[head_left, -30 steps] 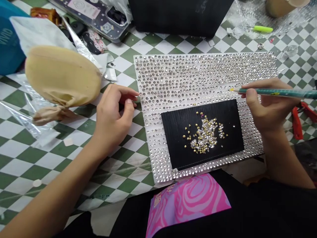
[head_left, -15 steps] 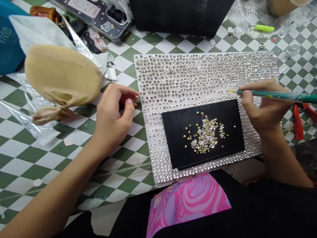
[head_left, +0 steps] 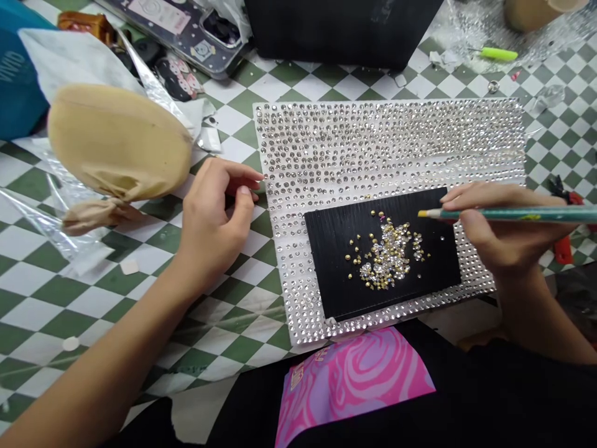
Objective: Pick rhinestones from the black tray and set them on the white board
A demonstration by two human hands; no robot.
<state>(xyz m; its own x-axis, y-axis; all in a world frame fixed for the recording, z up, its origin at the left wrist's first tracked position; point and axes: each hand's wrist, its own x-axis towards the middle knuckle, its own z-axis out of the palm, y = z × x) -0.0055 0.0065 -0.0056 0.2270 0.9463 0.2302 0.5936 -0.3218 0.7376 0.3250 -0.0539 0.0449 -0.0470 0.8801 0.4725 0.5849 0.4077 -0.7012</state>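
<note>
A white board [head_left: 387, 140] covered in rows of clear rhinestones lies on the table, with a black pad [head_left: 336, 280] resting on its lower middle. Loose gold and clear rhinestones [head_left: 387, 255] form a cluster on the pad. My right hand [head_left: 501, 230] is shut on a green pencil [head_left: 513, 214] with a yellow tip, and the tip hovers over the pad's upper part. My left hand [head_left: 214, 211] holds nothing, its fingertips resting near the board's left edge. Next to it sits a beige stuffed fabric pad [head_left: 116, 140] tied with a knot.
A green-and-white checkered cloth [head_left: 140, 298] covers the table. Along the far side lie a phone case [head_left: 180, 28], a black box [head_left: 342, 31] and a lime-green tool [head_left: 499, 54]. A red tool [head_left: 562, 249] sits at right, and a pink printed packet [head_left: 354, 386] lies at the near edge.
My right hand and pencil have moved left and toward me, from over the rhinestone rows to over the black pad. My left hand has not moved.
</note>
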